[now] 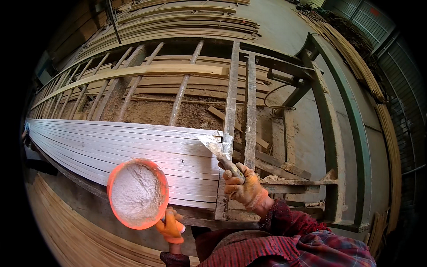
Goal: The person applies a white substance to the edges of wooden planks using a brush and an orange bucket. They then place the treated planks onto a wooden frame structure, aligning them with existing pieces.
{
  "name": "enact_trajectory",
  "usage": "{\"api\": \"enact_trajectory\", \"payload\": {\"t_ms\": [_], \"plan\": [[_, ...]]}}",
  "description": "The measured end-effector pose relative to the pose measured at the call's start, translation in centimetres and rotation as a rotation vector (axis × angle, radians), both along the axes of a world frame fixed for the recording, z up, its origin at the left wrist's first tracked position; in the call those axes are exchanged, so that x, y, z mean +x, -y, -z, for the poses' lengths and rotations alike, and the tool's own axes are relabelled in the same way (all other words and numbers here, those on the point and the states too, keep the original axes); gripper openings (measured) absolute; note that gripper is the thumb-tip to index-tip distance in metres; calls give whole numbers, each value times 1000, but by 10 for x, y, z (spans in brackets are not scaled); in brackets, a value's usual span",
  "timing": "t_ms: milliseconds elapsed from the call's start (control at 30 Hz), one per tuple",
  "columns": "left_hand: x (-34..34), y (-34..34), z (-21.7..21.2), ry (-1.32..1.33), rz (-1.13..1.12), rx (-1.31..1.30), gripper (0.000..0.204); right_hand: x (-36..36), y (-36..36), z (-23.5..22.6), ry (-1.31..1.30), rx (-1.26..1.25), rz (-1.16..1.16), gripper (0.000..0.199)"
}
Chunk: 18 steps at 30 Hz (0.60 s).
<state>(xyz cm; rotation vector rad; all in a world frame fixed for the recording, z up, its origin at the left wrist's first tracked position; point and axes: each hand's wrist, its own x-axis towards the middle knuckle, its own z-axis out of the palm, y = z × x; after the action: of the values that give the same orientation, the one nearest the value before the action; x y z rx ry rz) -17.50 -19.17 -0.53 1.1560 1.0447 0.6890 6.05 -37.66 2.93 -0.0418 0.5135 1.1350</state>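
Your right hand (243, 187) grips the stiff putty knife (213, 147) by its handle at centre frame; your left hand (171, 227) holds the light, paste-filled bowl (138, 194) by its rim.

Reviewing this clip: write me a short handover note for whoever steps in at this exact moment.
Left hand: gloved, grip shut on the orange bowl of white putty, held over the near edge of the strips.
Right hand: gloved, grip shut on the putty knife, blade at the right end of the white strips.
Done: the strips lying side by side on the rack look coated white over their visible top face.
Left: cannot tell beyond the spot under the blade; one bare wooden strip lies farther back.
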Motion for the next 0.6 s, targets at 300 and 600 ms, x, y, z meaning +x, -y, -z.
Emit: {"api": "enact_trajectory", "payload": {"t_ms": [300,600], "plan": [[-5,2,-2,-47,-2,29,21,9,32,-75,1166,-667,-47,61],[1,2,-6,-14,26,43,16,59,5,-80,1801,-1180,-366,45]]}}
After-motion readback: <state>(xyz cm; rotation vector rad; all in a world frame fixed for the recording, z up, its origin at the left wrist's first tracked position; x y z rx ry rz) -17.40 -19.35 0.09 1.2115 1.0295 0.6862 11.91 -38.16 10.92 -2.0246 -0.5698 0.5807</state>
